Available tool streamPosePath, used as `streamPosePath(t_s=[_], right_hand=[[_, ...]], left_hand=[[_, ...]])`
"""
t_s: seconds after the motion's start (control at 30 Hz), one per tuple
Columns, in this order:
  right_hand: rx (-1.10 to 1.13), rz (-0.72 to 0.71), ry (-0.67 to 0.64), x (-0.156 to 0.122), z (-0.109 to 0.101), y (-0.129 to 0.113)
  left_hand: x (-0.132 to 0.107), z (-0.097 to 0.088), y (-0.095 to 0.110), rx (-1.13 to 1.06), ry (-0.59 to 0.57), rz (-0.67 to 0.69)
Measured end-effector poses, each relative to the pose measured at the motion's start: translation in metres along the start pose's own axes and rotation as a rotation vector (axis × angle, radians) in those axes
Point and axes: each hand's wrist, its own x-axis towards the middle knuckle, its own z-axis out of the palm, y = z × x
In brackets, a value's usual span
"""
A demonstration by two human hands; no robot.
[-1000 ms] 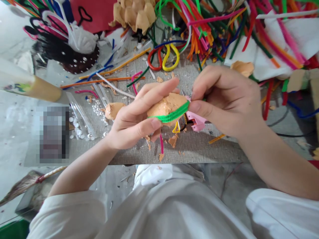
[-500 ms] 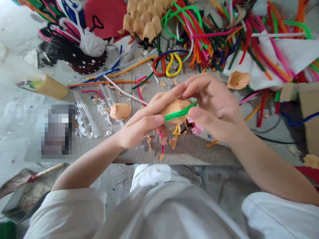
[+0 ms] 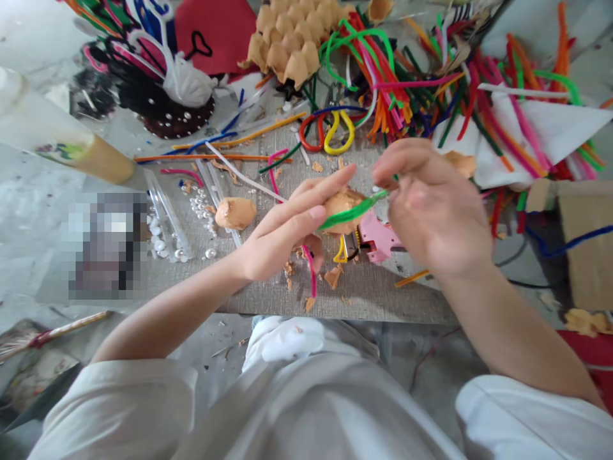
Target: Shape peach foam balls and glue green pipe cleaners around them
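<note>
My left hand (image 3: pixel 293 227) is closed on a tan egg-carton cup (image 3: pixel 345 203), with its fingers laid along the far side and its thumb on the near side. A bright green pipe cleaner (image 3: pixel 349 216) crosses the cup, one end pressed under my left thumb. At the other end of the green strip, my right hand (image 3: pixel 433 204) is raised with curled fingers. Motion smears it, and its grip on the tip cannot be made out. Below the cup lie a pink glue gun (image 3: pixel 380 235) and a yellow-handled tool (image 3: pixel 341 250), both partly covered.
A second carton cup (image 3: pixel 235 213), beads (image 3: pixel 198 207) and glue sticks (image 3: pixel 165 214) lie to the left. Red and yellow scissors handles (image 3: pixel 339 133) are beyond my hands. Pipe cleaners (image 3: pixel 378 83) and an egg carton (image 3: pixel 290 38) crowd the back. A bottle (image 3: pixel 71 137) tilts at far left.
My right hand has drawn back from the cup to the right, uncovering more of the pink glue gun. My left hand still holds the cup and the green pipe cleaner.
</note>
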Motion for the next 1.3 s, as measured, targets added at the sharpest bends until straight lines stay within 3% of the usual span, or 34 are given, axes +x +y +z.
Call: streamPosePath(t_s=[0.1, 0.17, 0.3, 0.4, 0.53, 0.63, 0.87, 1.1, 1.2, 1.3], right_hand=[[0.070, -0.058, 0.190, 0.003, -0.011, 0.005], [-0.051, -0.098, 0.243, 0.003, -0.018, 0.010], [-0.422, -0.069, 0.156, 0.002, -0.025, 0.018], [-0.578, -0.063, 0.116, 0.001, -0.024, 0.017], [-0.685, -0.217, 0.160, -0.002, -0.017, 0.005], [-0.738, -0.390, 0.076, -0.007, -0.009, -0.005], [-0.634, -0.536, -0.095, -0.011, 0.002, -0.007], [-0.590, -0.574, 0.004, -0.014, 0.011, -0.004], [-0.616, -0.541, -0.026, -0.014, 0.010, -0.007], [-0.443, -0.361, -0.029, -0.012, 0.002, -0.011]], left_hand=[[0.006, -0.005, -0.005, -0.078, 0.078, 0.004], [0.010, -0.008, -0.008, -0.107, 0.127, 0.027], [0.011, -0.009, -0.009, -0.151, 0.121, 0.024], [0.009, -0.007, -0.007, -0.173, 0.086, 0.011], [0.006, -0.004, -0.004, -0.160, 0.046, -0.029], [0.006, -0.003, -0.003, -0.145, 0.023, -0.067], [0.005, 0.000, -0.002, -0.143, 0.023, -0.099], [0.003, 0.003, -0.004, -0.207, -0.006, -0.084], [0.006, 0.001, -0.008, -0.253, 0.014, -0.064], [0.010, -0.004, -0.011, -0.311, -0.012, -0.055]])
